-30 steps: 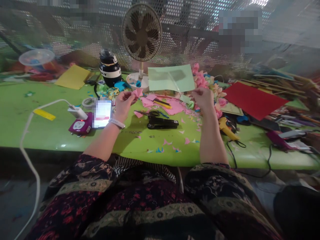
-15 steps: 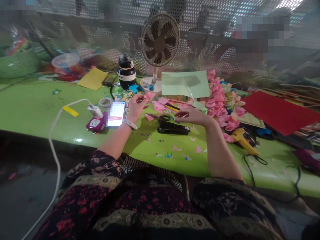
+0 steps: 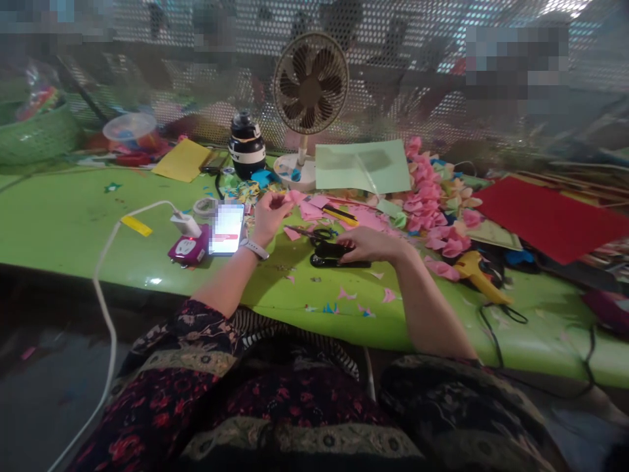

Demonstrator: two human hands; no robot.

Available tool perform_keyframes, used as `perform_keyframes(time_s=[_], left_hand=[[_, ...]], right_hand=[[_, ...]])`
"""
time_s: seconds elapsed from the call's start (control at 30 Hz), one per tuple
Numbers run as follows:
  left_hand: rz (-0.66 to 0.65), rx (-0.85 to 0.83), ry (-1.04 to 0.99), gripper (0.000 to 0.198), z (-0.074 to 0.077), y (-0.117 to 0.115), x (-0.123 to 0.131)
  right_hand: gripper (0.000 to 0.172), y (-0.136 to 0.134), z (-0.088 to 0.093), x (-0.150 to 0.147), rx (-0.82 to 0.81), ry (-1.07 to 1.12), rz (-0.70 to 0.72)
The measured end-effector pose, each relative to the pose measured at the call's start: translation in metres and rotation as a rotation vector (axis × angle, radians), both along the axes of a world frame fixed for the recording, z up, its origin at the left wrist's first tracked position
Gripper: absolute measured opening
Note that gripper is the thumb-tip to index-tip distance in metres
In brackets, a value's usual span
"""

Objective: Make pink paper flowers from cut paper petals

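My left hand [image 3: 270,215] is closed in a pinch on a folded piece of pink paper [image 3: 295,196], held just over the table. My right hand [image 3: 366,246] has its thumb and fingers around the back part of a black stapler [image 3: 327,254] that lies on the green table. Scissors [image 3: 317,234] with dark handles lie between the hands, behind the stapler. A yellow and black cutter knife [image 3: 341,215] rests behind them on pink paper scraps. A lit phone [image 3: 227,226] lies left of my left wrist.
Pink paper flowers [image 3: 425,196] are heaped at the right, with a yellow glue gun [image 3: 481,278] and a red sheet [image 3: 553,216] beyond. A fan [image 3: 310,85] and a black bottle [image 3: 247,145] stand at the back. A white cable [image 3: 101,275] runs from a purple power socket [image 3: 188,246].
My right hand has come down and nearer onto the stapler, its fingers closing round it. My left hand has lowered slightly with the pink paper.
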State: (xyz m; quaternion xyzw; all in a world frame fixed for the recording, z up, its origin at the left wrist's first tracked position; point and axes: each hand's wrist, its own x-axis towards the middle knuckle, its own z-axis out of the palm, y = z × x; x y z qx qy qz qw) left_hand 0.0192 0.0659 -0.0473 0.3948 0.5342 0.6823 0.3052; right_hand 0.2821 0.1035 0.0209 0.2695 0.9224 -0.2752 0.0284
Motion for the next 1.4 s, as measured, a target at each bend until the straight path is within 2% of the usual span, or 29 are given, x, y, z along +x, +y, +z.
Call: perform_keyframes(time_s=[0.23,0.5,0.7,0.9,1.07,1.17,1.27,1.4], left_hand=[[0.005,0.005,0.005,0.023,0.000,-0.002,0.000],[-0.001,-0.029,0.052,0.027,0.002,-0.004,-0.001],[-0.001,-0.055,0.072,0.027,0.000,-0.003,-0.001],[0.009,-0.052,0.064,0.024,0.000,-0.002,-0.003],[0.009,-0.055,0.051,0.020,0.004,-0.004,0.000],[0.007,-0.043,0.057,0.022,0.007,-0.006,0.004],[-0.008,-0.047,0.052,0.021,0.008,-0.007,0.006],[-0.007,-0.045,0.066,0.021,0.005,-0.005,0.003]], right_hand=[[0.021,-0.004,0.011,0.006,0.058,-0.075,0.063],[0.017,-0.001,0.011,0.038,0.091,-0.100,-0.027],[0.019,0.003,0.015,0.069,0.195,-0.124,-0.219],[0.024,0.013,0.001,0.074,0.255,-0.193,-0.363],[0.039,0.012,0.001,0.070,0.169,-0.070,-0.399],[0.048,0.006,0.008,0.072,0.273,0.023,-0.512],[0.045,-0.002,0.019,0.092,0.375,0.024,-0.564],[0.040,-0.013,0.031,0.150,0.427,-0.058,-0.663]])
